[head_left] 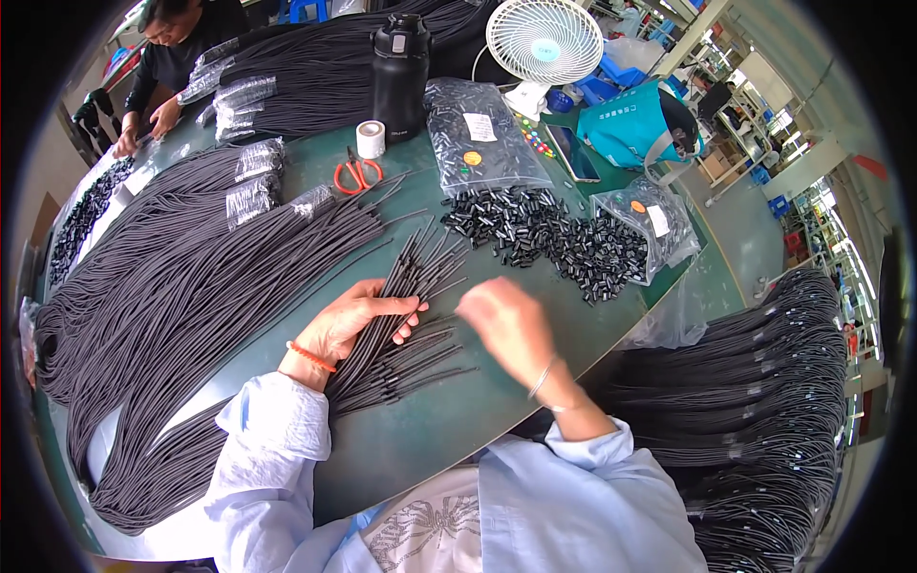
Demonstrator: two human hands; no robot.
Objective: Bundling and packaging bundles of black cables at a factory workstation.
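We see left hand (355,320) pinning black cord bundle (401,315) mid-frame on tabletop (420,430); right hand (506,320) blurred, grip can't tell. Keep cord ends fanned, pick 1 at a time.

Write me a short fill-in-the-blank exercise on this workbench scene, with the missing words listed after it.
1. The left hand rests on a bundle of black ____.
2. The scissors have ____ handles.
3. The white fan stands on the ____ side of the green table.
4. The loose black caps lie beside clear plastic ____.

Missing words: cords; orange; far; bags
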